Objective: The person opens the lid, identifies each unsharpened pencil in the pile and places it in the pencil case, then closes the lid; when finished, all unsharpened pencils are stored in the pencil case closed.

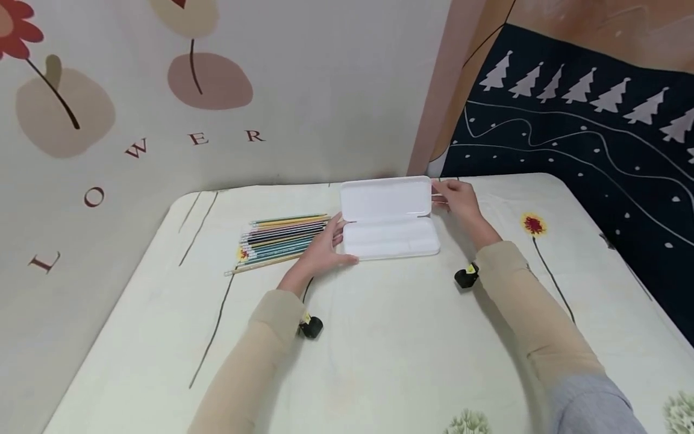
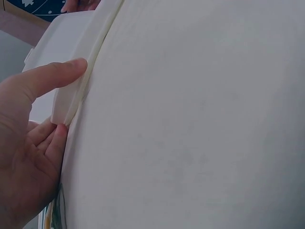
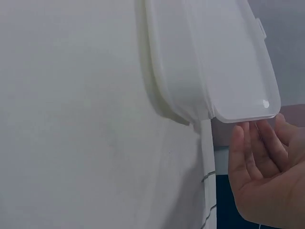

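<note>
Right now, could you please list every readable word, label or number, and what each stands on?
"L O W E R", separate dark-red letters: on the white flower-printed backdrop.
Small yellow patches on the two black box-shaped devices: any print too small to read.
Slim multicoloured pencils: any print too small to read.
Open white plastic case: none visible.
</note>
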`<state>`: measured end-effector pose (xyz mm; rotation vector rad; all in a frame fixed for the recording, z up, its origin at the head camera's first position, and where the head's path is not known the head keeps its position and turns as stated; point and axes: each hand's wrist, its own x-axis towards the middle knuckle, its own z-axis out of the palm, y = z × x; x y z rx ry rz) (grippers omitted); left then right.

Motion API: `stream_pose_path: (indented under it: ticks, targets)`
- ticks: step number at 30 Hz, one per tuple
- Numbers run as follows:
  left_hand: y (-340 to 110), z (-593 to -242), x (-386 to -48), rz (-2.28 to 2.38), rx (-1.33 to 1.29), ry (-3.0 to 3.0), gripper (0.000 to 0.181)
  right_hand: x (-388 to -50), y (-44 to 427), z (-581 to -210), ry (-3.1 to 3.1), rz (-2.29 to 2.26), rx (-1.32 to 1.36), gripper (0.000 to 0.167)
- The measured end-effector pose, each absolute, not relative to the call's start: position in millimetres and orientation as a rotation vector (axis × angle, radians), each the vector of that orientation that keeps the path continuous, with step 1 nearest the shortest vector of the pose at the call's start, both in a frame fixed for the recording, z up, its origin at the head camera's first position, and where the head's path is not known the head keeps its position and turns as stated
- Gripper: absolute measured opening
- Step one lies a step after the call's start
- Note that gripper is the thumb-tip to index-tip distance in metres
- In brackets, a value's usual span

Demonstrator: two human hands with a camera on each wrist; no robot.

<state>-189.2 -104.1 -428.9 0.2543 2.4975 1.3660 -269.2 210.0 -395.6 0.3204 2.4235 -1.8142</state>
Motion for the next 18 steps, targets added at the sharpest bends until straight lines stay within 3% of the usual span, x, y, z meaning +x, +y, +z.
stream_pose_path:
  ticks: [3,11,18]
  targets:
    - [-104.7,-427.8,-187.5,1.373,0.233,2.489,0.115,-257.3,210.6,-392.0,2.444,-1.783,0.182,0.046]
    - [-102.9,-424.5,-188.9,1.388,0.294,2.470,0.114,-228.9,225.5,-394.4,2.280,-1.531,-0.360,0.098]
    - [-98.5,-420.2,-189.9,1.338,0.267,2.490,0.116,-218.1,235.1,-407.3,2.195,-1.432,-0.488,0.115]
